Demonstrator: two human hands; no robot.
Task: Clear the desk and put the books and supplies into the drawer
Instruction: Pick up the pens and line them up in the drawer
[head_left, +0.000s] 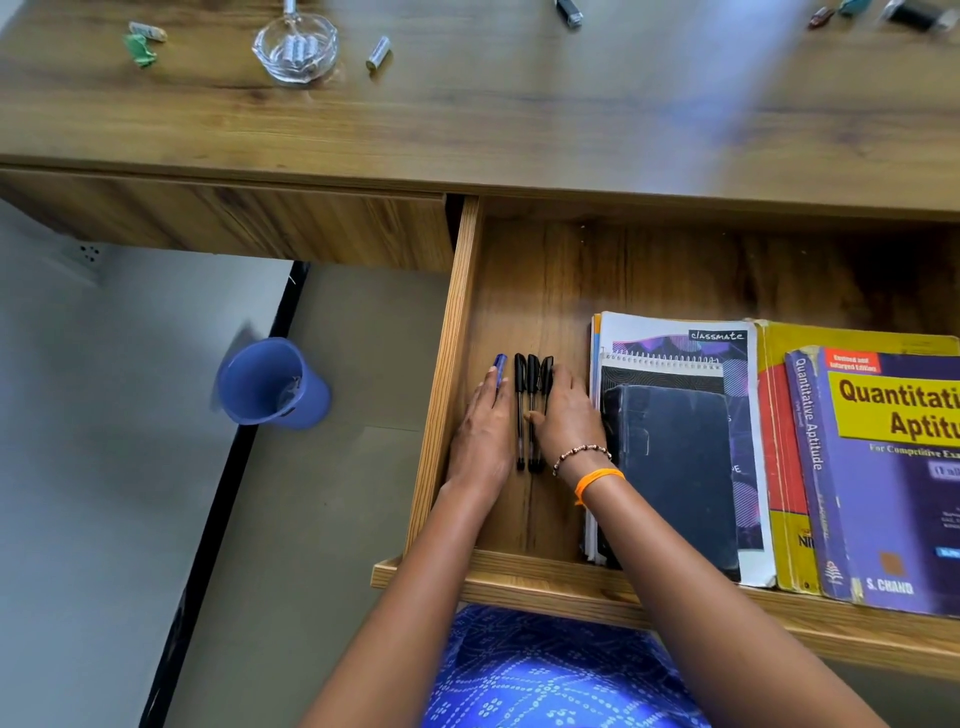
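Your flat, spread left hand (480, 441) and right hand (566, 421) bracket black ballpoint pens (531, 410) inside the open wooden drawer (540, 291), beside stacked books (675, 441).

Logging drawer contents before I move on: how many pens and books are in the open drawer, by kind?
Pens: 4 (3 black, 1 blue)
Books and notebooks: 5 visible, with the black diary topping one stack and Quantitative Aptitude topping the other
Total: 9

Both flat hands, left (482, 435) and right (567, 422), flanking black pens (531, 410) in open drawer (540, 291) beside books (852, 467).
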